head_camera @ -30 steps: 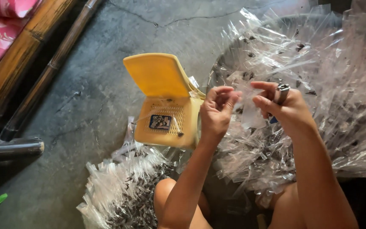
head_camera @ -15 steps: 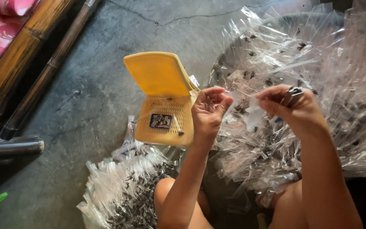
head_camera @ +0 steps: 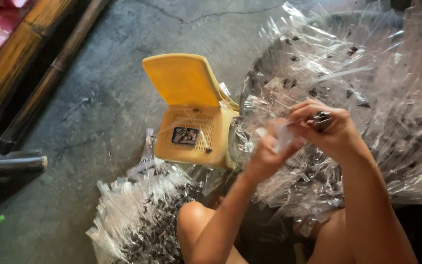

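I see my hands (head_camera: 299, 137) meet over the basin (head_camera: 269, 63) of wrappers, small chair (head_camera: 191, 112) left of it, packet heap (head_camera: 142, 215) nearer me.

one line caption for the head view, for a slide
Two hands pinch a small clear packet above a heap of cellophane bags.

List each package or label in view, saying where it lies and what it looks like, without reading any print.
Small clear packet: pinched between left hand and right hand.
Loose clear packets: heaped at right, dark specks inside.
Filled clear packets: piled lower left, dark contents.
Dark rectangular label: on yellow chair seat.
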